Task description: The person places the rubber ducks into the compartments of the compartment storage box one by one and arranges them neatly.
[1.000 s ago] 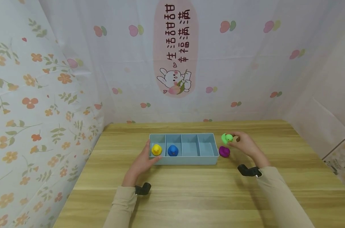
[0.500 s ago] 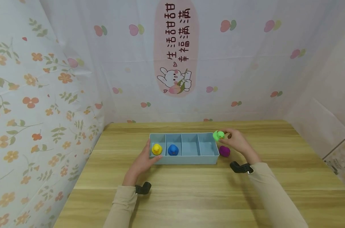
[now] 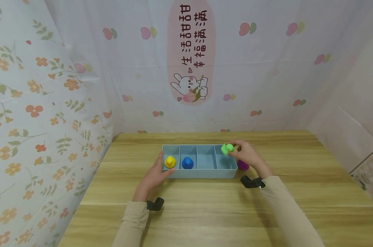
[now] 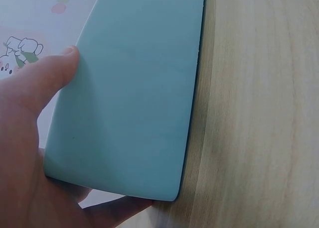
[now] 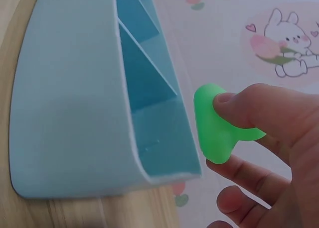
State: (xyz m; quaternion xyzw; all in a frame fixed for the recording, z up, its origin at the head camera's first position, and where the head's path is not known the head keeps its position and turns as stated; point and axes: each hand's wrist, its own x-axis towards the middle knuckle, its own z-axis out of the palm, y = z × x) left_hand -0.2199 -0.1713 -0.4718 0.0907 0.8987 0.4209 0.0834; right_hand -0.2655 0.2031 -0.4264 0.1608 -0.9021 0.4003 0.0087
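My right hand [image 3: 249,153] pinches a green rubber duck [image 3: 226,149] between thumb and fingers, above the rightmost compartment of a light blue divided box [image 3: 202,174]. In the right wrist view the green duck [image 5: 214,123] is apart from the box's rim. My left hand [image 3: 154,175] holds the box's left end, thumb at the front rim and fingers around the side. The left wrist view shows the thumb on the box wall [image 4: 129,98]. A yellow rubber duck [image 3: 169,162] sits in the leftmost compartment and a blue rubber duck [image 3: 188,163] in the one beside it.
A purple rubber duck [image 3: 243,165] lies on the wooden table [image 3: 199,212], just right of the box and partly hidden by my right hand. A patterned cloth [image 3: 131,68] hangs behind the table. Dark wrist mounts [image 3: 252,182] sit on both wrists.
My right hand has carried the green duck leftward, from outside the box's right end to above the rightmost compartment. The left hand and the box stay in place.
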